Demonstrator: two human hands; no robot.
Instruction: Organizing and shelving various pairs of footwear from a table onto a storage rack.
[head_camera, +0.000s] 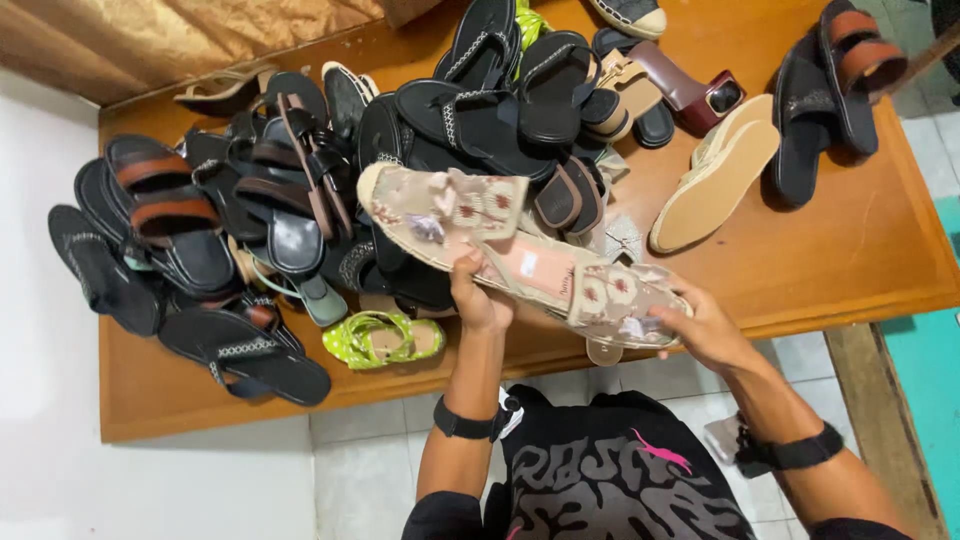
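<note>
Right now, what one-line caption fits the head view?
Both hands, left hand and right hand, hold beige floral sandals above a wooden table piled with dark sandals.

I see a wooden table (860, 250) with an orange-brown top carrying a heap of black and brown sandals (300, 190) across its left and middle. A small green shoe (383, 339) lies near the front edge, a tan sole-up shoe (715, 175) sits right of centre, and dark slides (825, 95) rest far right.
</note>
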